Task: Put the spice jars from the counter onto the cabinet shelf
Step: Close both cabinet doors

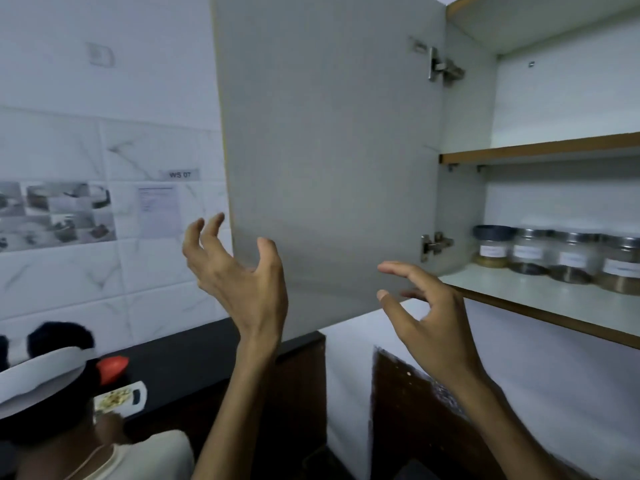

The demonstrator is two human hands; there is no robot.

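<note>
Four spice jars (557, 254) line the shelf (540, 296); both loose, empty hands flank the open door (329, 150).

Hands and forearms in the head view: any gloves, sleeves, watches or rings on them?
None visible. The left hand and right hand are bare, without gloves, rings or wristbands, and both forearms are uncovered down to the frame's bottom edge, with no sleeve in sight.

From my head I look up, close to the open cabinet door (329, 161) and its shelf (540, 299).
</note>
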